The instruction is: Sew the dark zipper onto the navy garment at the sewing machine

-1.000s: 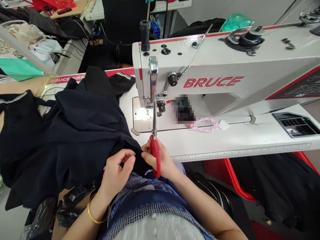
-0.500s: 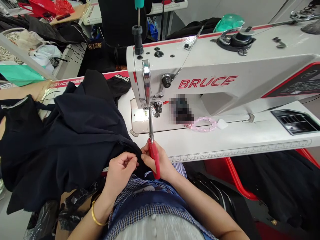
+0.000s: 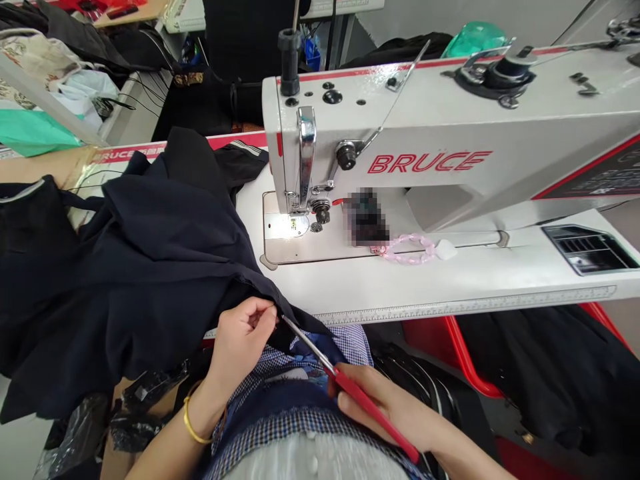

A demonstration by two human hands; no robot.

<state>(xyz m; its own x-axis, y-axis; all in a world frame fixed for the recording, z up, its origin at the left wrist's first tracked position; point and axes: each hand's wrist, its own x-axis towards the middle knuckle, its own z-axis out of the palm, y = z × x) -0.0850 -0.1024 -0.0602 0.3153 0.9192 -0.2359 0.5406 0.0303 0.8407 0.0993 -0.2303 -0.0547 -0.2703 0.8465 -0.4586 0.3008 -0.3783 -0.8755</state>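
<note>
Two hands (image 3: 243, 343) at one garment (image 3: 165, 247), with red-handled scissors (image 3: 316, 351)

In the head view, the white surface (image 3: 360, 283) runs across the middle of the room, a ruler strip (image 3: 450, 309) along its near edge. A white sewing machine (image 3: 430, 107) marked BRUCE stands on it, light shining by the needle. Beneath the machine's arm lies a pixelated object (image 3: 369, 219), and just beside that a pink bracelet (image 3: 410, 249). The dark garment is heaped over the surface's left part, its folds hanging past the near edge and reaching the person's lap.

Behind the machine are a black chair (image 3: 245, 40) and grey flooring (image 3: 400, 19); to the far left, pale bags (image 3: 85, 90) sit near dark cloth (image 3: 100, 40). At lower right, a red-rimmed bin (image 3: 463, 353) holds more dark fabric (image 3: 555, 373). Black plastic (image 3: 133, 430) lies at lower left.

The left hand's grip is closed, thumb and forefinger pinched together at the garment's edge; what lies between them is too small to tell. A gold bangle (image 3: 190, 423) circles that wrist. The right hand (image 3: 373, 400) has its grip closed round the scissors' handles. The scissors point up and leftward, blades seemingly together, tips at the dark cloth edge just beside the left fingertips.
</note>
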